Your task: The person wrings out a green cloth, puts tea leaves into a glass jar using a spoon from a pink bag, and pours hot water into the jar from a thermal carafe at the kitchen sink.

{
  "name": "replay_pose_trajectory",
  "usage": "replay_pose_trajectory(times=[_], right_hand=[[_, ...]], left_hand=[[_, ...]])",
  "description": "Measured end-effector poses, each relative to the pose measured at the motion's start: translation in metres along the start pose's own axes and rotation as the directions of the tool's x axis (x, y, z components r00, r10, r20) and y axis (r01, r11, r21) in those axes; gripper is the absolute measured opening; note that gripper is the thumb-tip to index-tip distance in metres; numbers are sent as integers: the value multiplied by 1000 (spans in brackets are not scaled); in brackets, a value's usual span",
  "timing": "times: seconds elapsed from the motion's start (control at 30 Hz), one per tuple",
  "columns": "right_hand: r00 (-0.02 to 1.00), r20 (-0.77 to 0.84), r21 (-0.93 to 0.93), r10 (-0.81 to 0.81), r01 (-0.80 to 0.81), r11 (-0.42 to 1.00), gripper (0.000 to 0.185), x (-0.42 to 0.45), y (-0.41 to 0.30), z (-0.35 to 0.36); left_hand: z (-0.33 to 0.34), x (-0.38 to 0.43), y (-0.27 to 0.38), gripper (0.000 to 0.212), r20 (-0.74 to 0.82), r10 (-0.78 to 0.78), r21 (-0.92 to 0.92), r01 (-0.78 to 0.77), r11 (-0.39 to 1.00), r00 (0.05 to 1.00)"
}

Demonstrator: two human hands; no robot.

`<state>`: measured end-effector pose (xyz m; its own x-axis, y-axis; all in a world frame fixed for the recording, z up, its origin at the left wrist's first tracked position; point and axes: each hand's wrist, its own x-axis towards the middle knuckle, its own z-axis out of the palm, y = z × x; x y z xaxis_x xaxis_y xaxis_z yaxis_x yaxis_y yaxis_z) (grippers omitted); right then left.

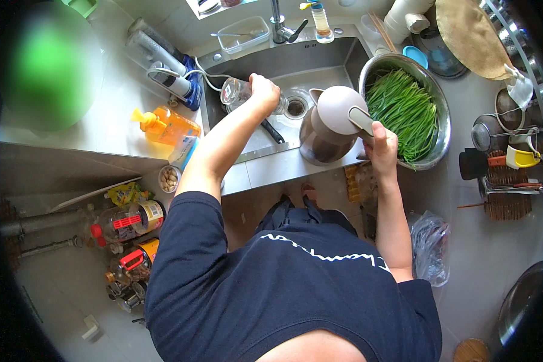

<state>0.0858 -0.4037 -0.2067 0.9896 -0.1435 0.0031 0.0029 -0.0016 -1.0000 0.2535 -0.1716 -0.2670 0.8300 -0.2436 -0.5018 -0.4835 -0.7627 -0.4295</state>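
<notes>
Over the steel sink (pixel 294 74), my left hand (pixel 265 94) grips a clear glass jar (pixel 237 92) that lies tilted on its side, its far end near the drain (pixel 296 107). My right hand (pixel 382 147) is closed around the handle of a thermal jug (pixel 328 122) with a pale lid and a brown body. The jug stands upright, as far as I can tell, at the sink's front edge. Beneath my left forearm a black handle (pixel 272 131) shows in the sink. Right of the jug, a steel bowl (pixel 442 135) holds long green leafy stalks (pixel 400 113).
An orange pump bottle (pixel 169 126) and a water flosser-like blue-based device (pixel 193 90) stand left of the sink. Behind it are a faucet (pixel 283 31) and a clear plastic box (pixel 244 36). Utensils hang at the right; a plastic bag (pixel 430 249) lies below them.
</notes>
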Motion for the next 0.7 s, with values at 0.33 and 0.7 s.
replay_pose_trajectory(times=[0.33, 0.7], right_hand=[[1000, 7, -22, 6, -6, 1000, 48, -1, -1, -1], [999, 23, -5, -24, 25, 1000, 49, 0, 6, -3]], left_hand=[[8, -11, 2, 26, -202, -16, -30, 10, 999, 979], [15, -13, 3, 21, -292, -13, -37, 3, 999, 956]])
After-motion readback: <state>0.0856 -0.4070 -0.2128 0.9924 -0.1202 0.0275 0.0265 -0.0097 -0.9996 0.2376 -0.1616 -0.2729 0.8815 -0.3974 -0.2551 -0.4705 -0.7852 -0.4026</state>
